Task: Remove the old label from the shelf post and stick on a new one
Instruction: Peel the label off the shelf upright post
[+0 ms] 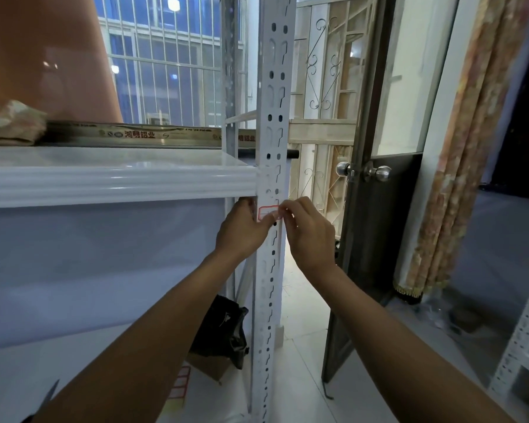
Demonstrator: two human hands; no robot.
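Observation:
A white perforated shelf post (pixel 272 117) runs top to bottom through the middle of the view. A small white label with a red border (pixel 265 212) sits on the post just under the white shelf (pixel 104 181). My left hand (pixel 245 230) rests against the post's left side, its thumb pressing on the label. My right hand (pixel 309 233) is at the post's right side, fingertips pinching the label's right edge. A sheet of red-bordered labels (pixel 179 383) lies on the lower shelf, partly hidden by my left forearm.
A black bag (pixel 226 328) and a cardboard box (pixel 208 366) sit low beside the post. A dark door with metal knobs (pixel 376 172) stands open on the right, with a curtain (pixel 458 154) beyond. A labelled metal bar (pixel 135 134) and a cloth (pixel 13 123) lie on the shelf.

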